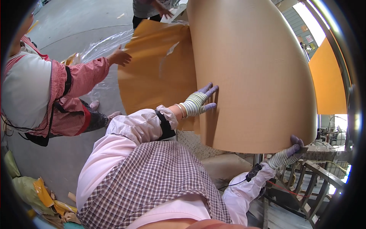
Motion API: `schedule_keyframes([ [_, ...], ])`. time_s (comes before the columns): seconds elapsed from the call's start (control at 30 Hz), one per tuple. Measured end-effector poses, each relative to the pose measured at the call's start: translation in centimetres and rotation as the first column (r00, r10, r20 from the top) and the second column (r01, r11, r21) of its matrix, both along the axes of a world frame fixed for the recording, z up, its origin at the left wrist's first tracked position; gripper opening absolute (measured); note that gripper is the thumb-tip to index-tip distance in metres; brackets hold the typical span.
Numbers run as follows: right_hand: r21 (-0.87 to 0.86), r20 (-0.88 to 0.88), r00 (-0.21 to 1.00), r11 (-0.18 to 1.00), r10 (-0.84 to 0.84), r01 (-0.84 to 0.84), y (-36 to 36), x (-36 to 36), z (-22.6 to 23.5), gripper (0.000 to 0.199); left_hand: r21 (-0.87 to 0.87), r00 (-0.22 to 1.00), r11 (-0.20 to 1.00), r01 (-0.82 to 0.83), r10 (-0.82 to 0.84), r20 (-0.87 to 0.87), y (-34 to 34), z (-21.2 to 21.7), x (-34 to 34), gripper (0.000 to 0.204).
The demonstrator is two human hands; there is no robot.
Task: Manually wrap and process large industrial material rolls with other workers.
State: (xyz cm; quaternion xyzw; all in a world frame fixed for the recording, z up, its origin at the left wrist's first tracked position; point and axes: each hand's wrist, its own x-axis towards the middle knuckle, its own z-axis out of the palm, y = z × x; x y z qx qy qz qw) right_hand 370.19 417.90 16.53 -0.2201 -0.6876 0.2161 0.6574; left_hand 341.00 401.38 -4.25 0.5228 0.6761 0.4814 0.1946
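Head view, wide and bent toward the rim. From the top middle down to the right of centre, a large tan sheet [251, 76], bulging and filling much of the right half. Over its left edge, the left hand [196, 102], in a striped glove with purplish fingertips, spread wide and holding nothing visible, with a dark shadow on the sheet just below. Contact there impossible to tell – possibly touching, possibly just above. At the lower right corner of the same sheet, the right hand [284, 156], similarly gloved, with bent fingers overlapping the edge. Cannot tell how tight or loose that grip.

Partly behind the tan sheet, to the left, an orange-brown sheet [158, 68] with a pale, shiny streak. Near its left edge, a co-worker's hand [120, 57] beyond a red-checked sleeve [89, 76]; near its top, another person's hand [164, 10]. Between the co-worker and that sheet, clear plastic film [108, 44]. Far right, an orange panel [328, 82]; below, dark metal railings [314, 183]. Lower left, on the grey floor [49, 164], pale greenish sacks [28, 191] beside orange scraps [44, 192].
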Motion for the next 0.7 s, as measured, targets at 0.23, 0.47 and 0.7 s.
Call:
schedule_keyframes([
  [0.23,0.023,0.03,0.995,0.995,-0.094,0.093,0.5,0.2,0.0,0.038,-0.089,0.999,0.995,0.038,-0.035,0.033,-0.7,-1.2,-0.3,0.079],
  [0.47,-0.007,0.054,0.993,0.994,-0.108,0.109,0.2,0.2,0.5,0.039,0.024,0.997,0.999,0.038,-0.036,-0.073,-0.8,-0.4,-0.7,0.079],
  [0.7,-0.007,-0.064,0.995,0.997,-0.08,0.079,0.2,0.1,0.3,0.034,0.159,0.973,0.987,0.03,0.007,-0.23,0.3,0.7,0.2,0.08],
])
